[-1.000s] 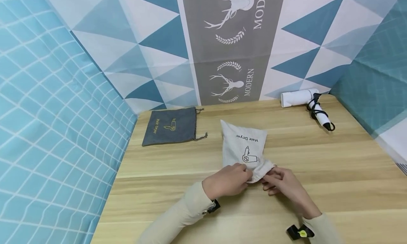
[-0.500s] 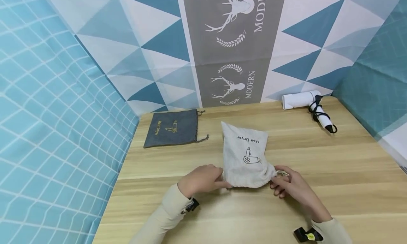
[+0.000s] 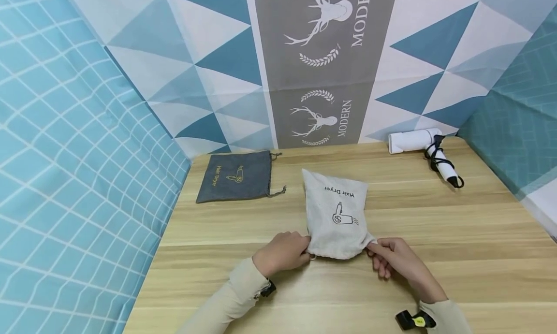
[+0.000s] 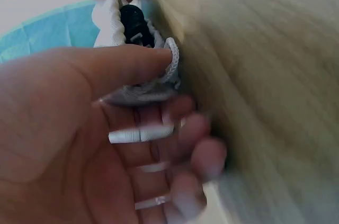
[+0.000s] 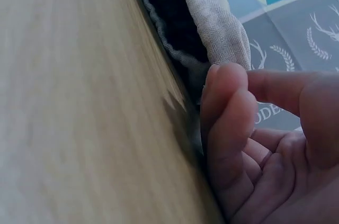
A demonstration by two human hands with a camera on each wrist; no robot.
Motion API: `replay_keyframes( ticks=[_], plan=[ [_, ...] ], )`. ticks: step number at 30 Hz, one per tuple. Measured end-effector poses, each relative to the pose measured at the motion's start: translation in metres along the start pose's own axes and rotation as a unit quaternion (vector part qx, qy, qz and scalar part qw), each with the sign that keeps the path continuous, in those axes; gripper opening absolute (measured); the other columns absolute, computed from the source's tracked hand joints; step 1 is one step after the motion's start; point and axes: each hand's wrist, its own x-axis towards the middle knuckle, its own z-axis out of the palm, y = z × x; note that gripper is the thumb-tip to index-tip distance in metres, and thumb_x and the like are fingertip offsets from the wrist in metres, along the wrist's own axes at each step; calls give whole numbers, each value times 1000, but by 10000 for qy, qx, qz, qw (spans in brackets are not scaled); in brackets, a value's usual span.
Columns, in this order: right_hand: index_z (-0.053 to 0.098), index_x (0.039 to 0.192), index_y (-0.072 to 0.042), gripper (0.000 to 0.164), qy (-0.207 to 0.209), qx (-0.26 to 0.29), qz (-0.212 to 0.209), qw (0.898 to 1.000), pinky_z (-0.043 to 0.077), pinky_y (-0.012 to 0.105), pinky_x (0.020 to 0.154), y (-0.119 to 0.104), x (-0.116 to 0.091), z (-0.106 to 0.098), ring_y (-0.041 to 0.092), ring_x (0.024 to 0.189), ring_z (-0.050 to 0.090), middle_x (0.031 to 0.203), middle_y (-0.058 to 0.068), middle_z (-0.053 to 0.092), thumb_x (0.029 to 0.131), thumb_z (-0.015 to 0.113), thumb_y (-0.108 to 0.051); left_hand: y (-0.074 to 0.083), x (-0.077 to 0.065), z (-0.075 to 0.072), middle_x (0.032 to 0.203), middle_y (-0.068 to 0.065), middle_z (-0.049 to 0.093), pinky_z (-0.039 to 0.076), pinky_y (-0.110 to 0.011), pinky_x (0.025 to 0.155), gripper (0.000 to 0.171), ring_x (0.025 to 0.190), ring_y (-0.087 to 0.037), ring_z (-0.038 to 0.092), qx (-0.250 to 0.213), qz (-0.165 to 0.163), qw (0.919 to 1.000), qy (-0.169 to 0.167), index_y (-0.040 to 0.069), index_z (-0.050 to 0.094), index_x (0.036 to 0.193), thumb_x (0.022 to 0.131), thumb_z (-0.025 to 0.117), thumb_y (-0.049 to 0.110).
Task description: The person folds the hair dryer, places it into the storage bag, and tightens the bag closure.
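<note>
A light grey drawstring bag point(image 3: 335, 223), printed "Hair Dryer" with a dryer outline, lies on the table with its mouth toward me. My left hand point(image 3: 283, 252) pinches the left corner of the mouth; a loop of pale cord point(image 4: 174, 60) shows at the thumb tip in the left wrist view. At the right corner, my right hand point(image 3: 398, 261) holds the cloth between thumb and fingers. Both wrist views look into the gaping mouth, where something black point(image 5: 175, 17) sits inside. Most of that black thing is hidden by the cloth.
A dark grey drawstring bag point(image 3: 237, 176) with yellow "Hair Dryer" print lies flat at the back left of the wooden table point(image 3: 209, 281). At the back right rests a white hair dryer point(image 3: 413, 140), its black cord wound round the handle. Patterned cloth walls point(image 3: 322, 68) stand behind.
My left hand has moved from the middle of the bag's near edge to its left corner. The right hand has shifted slightly right and nearer me. The mouth edge now lies spread wider.
</note>
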Motion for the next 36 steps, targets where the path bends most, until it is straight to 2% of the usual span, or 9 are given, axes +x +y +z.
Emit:
replay_keyframes(
  ticks=[6,12,19,21,23,26,29,31,36],
  plan=[
    [59,90,9,44,244,152,92,9995,50,26,45,2,-3,-1,12,49,56,64,6,61,102,57,-33,-9,1,-3,61,8,42,35,-21,51,26,54,-6,37,-479,362,9982,-55,19,50,71,92,64,14],
    [55,96,17,53,849,796,-382,9925,49,26,49,1,-5,-1,11,54,54,67,2,59,104,53,-36,-20,-3,-12,61,9,37,30,-19,51,28,54,-5,34,-901,440,9950,-30,18,48,71,94,61,8],
    [51,106,19,44,176,1695,-1208,9779,50,23,56,1,-7,-2,10,64,57,79,1,60,108,45,-24,-26,0,-13,70,7,45,37,-18,56,21,59,-3,41,-2055,660,9751,512,16,51,82,102,50,12],
    [50,104,20,41,-5,1664,-1303,9774,50,23,56,0,-7,-1,9,64,57,78,1,60,108,44,-21,-27,-2,-11,72,4,54,44,-20,55,19,57,-7,50,-2865,493,9553,532,13,54,89,106,46,16],
    [48,101,21,41,-151,1495,-1348,9794,51,24,56,-2,-7,1,9,64,58,77,1,61,108,43,-19,-29,-4,-9,78,-4,63,51,-26,52,20,58,-20,60,-3838,230,9213,580,9,56,97,108,44,21],
    [45,98,23,43,-309,1091,-1462,9827,52,27,55,-9,-6,1,10,63,57,76,3,60,109,42,-19,-34,-9,-9,92,-19,66,52,-33,46,26,69,-44,65,-5290,-59,8454,738,-1,53,109,108,44,24],
    [45,96,22,44,-225,797,-1615,9834,51,29,54,-17,-4,-3,11,61,57,74,3,60,109,42,-20,-40,-15,-8,107,-22,61,51,-30,47,31,81,-46,65,-6242,-59,7774,773,-6,50,112,107,46,24],
    [46,94,20,42,-94,731,-1736,9821,51,28,52,-21,-3,-6,11,60,56,73,3,59,109,41,-19,-44,-19,-8,110,-19,59,49,-27,48,30,81,-37,66,-6572,-1,7500,743,-7,49,111,107,47,23],
    [54,88,6,36,330,1235,-1734,9765,47,27,49,-23,-6,-13,9,58,54,69,0,57,109,42,-20,-51,-25,-6,107,-15,59,47,-24,50,23,79,-18,64,-7075,377,7031,610,-3,50,110,107,46,19]
  ],
)
